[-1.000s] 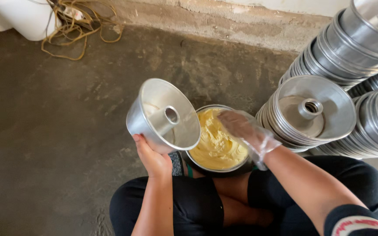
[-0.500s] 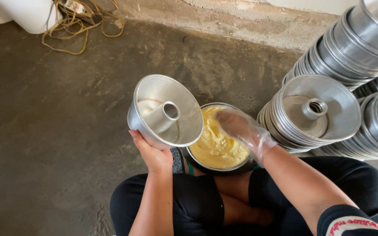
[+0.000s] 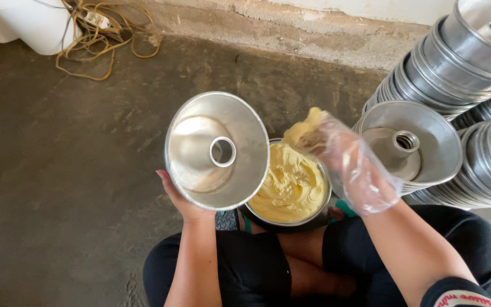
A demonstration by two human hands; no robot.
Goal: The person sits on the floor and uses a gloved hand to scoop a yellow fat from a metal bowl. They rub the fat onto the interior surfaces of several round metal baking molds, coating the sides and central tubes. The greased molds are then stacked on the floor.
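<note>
I cannot make out my left hand's (image 3: 184, 200) fingers; they sit mostly hidden behind the shiny round metal tube pan (image 3: 217, 150) they grip from beneath, tilted open toward me. My right hand (image 3: 348, 165), in a clear plastic glove, closes around a lump of pale yellow batter (image 3: 308, 128) above the batter-filled metal bowl (image 3: 288, 187) at my knees.

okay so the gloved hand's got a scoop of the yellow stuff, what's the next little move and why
Probably carry the right hand left to the tube pan and wipe its yellow paste inside: the left hand tilts the pan, which looks bare, beside the bowl.
</note>
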